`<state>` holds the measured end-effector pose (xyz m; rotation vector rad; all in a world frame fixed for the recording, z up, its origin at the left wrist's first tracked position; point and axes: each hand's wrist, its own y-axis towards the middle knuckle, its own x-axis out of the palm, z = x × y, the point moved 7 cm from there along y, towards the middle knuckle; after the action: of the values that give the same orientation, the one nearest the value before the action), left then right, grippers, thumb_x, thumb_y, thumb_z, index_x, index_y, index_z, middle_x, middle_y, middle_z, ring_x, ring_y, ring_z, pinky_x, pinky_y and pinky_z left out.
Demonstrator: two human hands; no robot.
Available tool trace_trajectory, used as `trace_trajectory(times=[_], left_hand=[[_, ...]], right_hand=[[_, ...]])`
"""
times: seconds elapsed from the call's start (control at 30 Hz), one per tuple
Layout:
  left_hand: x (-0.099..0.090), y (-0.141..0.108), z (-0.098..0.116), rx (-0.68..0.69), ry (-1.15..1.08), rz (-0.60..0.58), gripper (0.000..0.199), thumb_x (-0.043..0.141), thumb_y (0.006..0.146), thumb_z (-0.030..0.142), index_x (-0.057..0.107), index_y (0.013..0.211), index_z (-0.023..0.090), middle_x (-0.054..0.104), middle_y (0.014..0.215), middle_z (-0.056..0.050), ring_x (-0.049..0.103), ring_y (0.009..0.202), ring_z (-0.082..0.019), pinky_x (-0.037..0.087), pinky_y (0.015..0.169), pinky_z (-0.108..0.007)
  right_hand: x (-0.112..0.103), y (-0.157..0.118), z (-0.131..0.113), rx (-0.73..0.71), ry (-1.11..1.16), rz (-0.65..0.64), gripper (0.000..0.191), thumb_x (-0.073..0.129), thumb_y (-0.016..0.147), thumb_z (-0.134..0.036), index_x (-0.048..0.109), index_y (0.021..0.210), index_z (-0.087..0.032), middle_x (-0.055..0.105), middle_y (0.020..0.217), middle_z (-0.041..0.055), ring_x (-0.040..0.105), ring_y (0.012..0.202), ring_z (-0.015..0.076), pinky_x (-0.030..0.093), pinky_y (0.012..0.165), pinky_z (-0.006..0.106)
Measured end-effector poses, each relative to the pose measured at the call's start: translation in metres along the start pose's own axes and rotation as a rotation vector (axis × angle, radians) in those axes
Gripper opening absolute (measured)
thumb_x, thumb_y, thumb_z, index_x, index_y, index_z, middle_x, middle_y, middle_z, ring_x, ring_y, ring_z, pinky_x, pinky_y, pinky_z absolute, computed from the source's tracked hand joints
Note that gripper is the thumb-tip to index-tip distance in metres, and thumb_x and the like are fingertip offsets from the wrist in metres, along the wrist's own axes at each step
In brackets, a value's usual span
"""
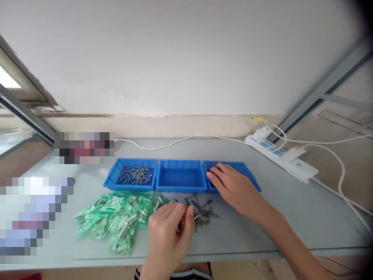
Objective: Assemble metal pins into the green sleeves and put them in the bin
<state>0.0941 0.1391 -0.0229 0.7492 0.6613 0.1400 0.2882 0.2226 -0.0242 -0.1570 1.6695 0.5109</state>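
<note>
My left hand (170, 229) is closed, thumb against the curled fingers, just above the table. What it holds, if anything, is hidden. Right beside it lies a loose pile of small metal fasteners (205, 213), like screws or rivets. My right hand (230, 184) reaches over the right blue bin (243, 169), its fingers bent down inside the near left part and slightly apart. Something dark shows under those fingertips, too covered to name. The middle blue bin (180, 177) holds nothing I can see. Thin silver nails or pins (135, 175) lie in the left blue bin (112, 179).
Green plastic bags (116, 217) with metal parts inside lie left of my left hand. A white power strip (279, 155) with plugs and cables stands at the right. A white cable (175, 142) runs along the back by the wall. Blurred-out items occupy the left side.
</note>
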Motion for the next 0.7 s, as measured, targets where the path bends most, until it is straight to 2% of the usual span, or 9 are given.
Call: trace_trajectory(times=[0.1, 0.23, 0.4, 0.7], left_hand=[[0.000, 0.000, 0.000, -0.001, -0.003, 0.001, 0.043, 0.055, 0.104, 0.011, 0.032, 0.069, 0.022, 0.036, 0.058, 0.007, 0.037, 0.051, -0.010, 0.028, 0.053, -0.027], [0.001, 0.000, -0.001, -0.006, -0.006, -0.007, 0.042, 0.056, 0.104, 0.011, 0.034, 0.070, 0.022, 0.037, 0.059, 0.006, 0.038, 0.052, -0.010, 0.028, 0.053, -0.027], [-0.001, -0.001, -0.001, 0.004, -0.001, 0.003, 0.042, 0.056, 0.104, 0.011, 0.035, 0.070, 0.022, 0.037, 0.058, 0.007, 0.038, 0.051, -0.009, 0.029, 0.054, -0.026], [0.000, -0.001, -0.002, 0.008, 0.019, -0.001, 0.043, 0.055, 0.106, 0.014, 0.034, 0.069, 0.021, 0.037, 0.058, 0.007, 0.038, 0.050, -0.009, 0.028, 0.054, -0.026]], right_hand=[[0.004, 0.001, 0.002, 0.054, -0.054, -0.008, 0.038, 0.039, 0.117, -0.035, 0.073, 0.112, -0.020, 0.074, 0.108, 0.0093, 0.069, 0.105, 0.0283, 0.053, 0.089, 0.040], [0.005, 0.001, 0.006, 0.181, -0.013, -0.075, 0.049, 0.036, 0.118, -0.042, 0.076, 0.098, -0.022, 0.077, 0.098, 0.0067, 0.075, 0.096, 0.0265, 0.051, 0.079, 0.036], [0.002, 0.001, 0.003, 0.208, 0.000, -0.097, 0.058, 0.032, 0.118, -0.043, 0.076, 0.086, -0.022, 0.079, 0.095, 0.0062, 0.077, 0.094, 0.0253, 0.048, 0.078, 0.035], [0.008, 0.000, 0.011, 0.346, -0.002, -0.145, 0.060, 0.036, 0.116, -0.043, 0.070, 0.073, -0.021, 0.078, 0.081, 0.0084, 0.075, 0.082, 0.0261, 0.035, 0.066, 0.033]])
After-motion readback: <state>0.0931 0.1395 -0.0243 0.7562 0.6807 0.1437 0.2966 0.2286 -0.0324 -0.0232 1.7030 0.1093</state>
